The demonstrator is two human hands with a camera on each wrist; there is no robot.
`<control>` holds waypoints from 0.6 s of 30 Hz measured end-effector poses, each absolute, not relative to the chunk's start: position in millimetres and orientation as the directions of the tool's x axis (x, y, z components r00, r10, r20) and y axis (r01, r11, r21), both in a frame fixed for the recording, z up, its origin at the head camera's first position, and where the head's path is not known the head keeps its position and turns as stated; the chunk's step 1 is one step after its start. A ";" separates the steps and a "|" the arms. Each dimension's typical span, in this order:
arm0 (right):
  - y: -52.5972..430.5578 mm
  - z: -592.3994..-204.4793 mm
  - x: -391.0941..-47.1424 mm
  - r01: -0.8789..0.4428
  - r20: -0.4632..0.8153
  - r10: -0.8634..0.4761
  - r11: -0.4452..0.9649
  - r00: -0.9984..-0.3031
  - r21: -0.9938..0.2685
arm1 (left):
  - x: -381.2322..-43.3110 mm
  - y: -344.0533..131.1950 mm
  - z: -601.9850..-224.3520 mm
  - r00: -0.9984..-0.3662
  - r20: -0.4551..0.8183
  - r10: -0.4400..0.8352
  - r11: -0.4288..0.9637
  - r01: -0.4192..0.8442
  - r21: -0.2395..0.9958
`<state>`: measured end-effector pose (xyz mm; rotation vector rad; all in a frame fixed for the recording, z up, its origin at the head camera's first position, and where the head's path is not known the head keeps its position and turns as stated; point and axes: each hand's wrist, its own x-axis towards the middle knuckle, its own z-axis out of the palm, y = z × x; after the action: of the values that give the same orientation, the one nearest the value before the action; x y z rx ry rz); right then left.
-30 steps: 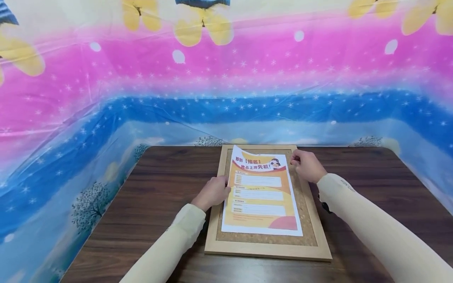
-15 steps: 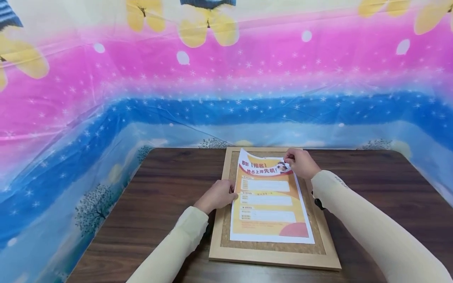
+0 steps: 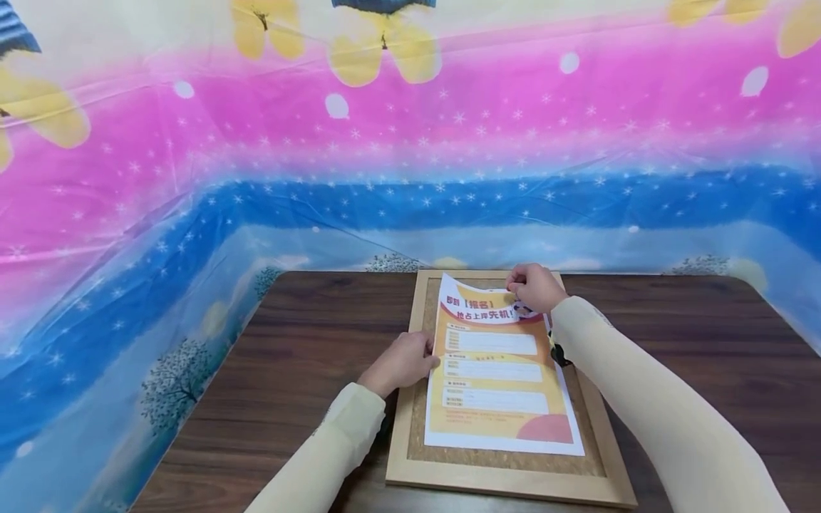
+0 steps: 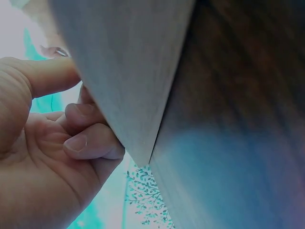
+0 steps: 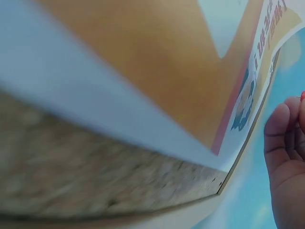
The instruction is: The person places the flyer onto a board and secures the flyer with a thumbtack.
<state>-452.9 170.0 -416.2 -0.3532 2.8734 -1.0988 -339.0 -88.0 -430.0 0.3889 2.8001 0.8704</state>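
Right hand (image 3: pixel 539 288) is pinching a red bit (image 5: pixel 303 96), maybe a pin, at the top of the poster (image 3: pixel 497 377) lying on the corkboard (image 3: pixel 500 458), left hand (image 3: pixel 403 360) touching its edge, hold unclear; probably lining up for pinning, next needing a firm press.

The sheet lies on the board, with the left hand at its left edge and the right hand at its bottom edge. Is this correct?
Not quite: in the head view the right hand is near the top right corner of the sheet, not its bottom edge. It lies on the board, with the left hand at its left edge.
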 end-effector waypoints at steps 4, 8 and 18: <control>163.8 -414.4 -460.5 -0.132 -0.036 -0.220 0.702 -0.975 -0.700 | -337.2 -87.4 -428.1 -0.950 -0.081 0.301 0.789 0.200 0.581; 164.0 -422.0 -471.8 -0.090 -0.080 -0.216 0.678 -0.973 -0.730 | -335.9 -85.9 -428.2 -0.951 -0.069 0.301 0.788 0.208 0.579; 163.7 -429.0 -487.6 0.015 -0.199 -0.210 0.651 -0.957 -0.759 | -335.1 -86.8 -428.0 -0.957 -0.066 0.281 0.804 0.197 0.561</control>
<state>-487.6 163.7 -429.0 -0.1573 2.6017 -1.2000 -335.1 -86.8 -428.0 0.3787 2.8437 0.8605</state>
